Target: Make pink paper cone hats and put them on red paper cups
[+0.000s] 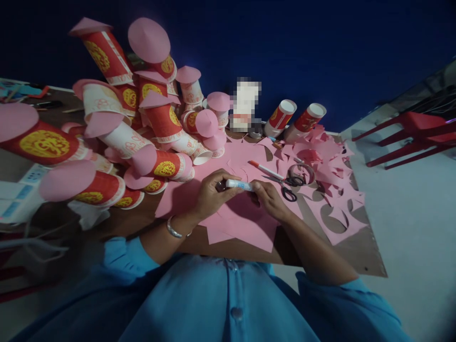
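A small white tube with blue print (239,185) lies level between my two hands, above the pink paper sheets (245,228). My left hand (213,192) has its fingers and thumb closed round the tube's left end. A dark, shiny bit (221,185) shows by the fingers there; I cannot make out what it is. My right hand (269,197) pinches the tube's right end between thumb and fingers. Just beyond my right hand lie a white marker with a red end (266,169) and black-handled scissors (289,189).
Many red or white paper cups with pink cone tops (166,121) are piled on the left. A roll of tape (302,175) and cut pink scraps (335,209) lie right. Two cup stacks (281,118) stand at the back. A red stool (416,130) is beyond the table.
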`<move>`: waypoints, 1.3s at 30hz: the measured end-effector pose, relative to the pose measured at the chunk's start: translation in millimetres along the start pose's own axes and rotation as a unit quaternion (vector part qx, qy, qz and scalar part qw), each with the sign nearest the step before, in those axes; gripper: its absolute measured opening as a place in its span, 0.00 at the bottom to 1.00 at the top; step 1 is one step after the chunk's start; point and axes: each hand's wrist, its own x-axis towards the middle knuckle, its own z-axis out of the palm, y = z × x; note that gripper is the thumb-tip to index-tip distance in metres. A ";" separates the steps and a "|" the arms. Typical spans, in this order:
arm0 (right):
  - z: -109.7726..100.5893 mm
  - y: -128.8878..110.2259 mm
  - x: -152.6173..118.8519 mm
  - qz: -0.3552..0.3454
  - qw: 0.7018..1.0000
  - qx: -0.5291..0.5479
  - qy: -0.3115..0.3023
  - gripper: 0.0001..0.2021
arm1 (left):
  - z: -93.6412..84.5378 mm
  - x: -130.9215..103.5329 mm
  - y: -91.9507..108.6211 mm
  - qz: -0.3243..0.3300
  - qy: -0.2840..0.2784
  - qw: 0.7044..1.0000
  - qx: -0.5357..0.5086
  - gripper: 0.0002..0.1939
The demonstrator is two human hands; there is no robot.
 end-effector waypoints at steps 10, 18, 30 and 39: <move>-4.7 5.0 2.4 -0.041 0.999 -0.016 0.009 0.21 | -0.3 0.1 2.4 0.006 0.008 1.000 -0.001 0.06; 5.8 -5.2 8.8 0.018 0.974 0.205 0.095 0.21 | 0.3 2.0 -0.8 -0.051 -0.026 0.998 -0.026 0.14; -3.7 -62.1 -35.5 -0.141 0.942 -0.249 0.175 0.06 | -40.7 -42.1 13.8 0.003 -0.197 0.953 0.231 0.09; 25.8 -53.8 -45.1 -0.235 0.903 -0.318 0.168 0.07 | -54.9 -77.4 -12.1 0.107 -0.283 0.783 0.543 0.19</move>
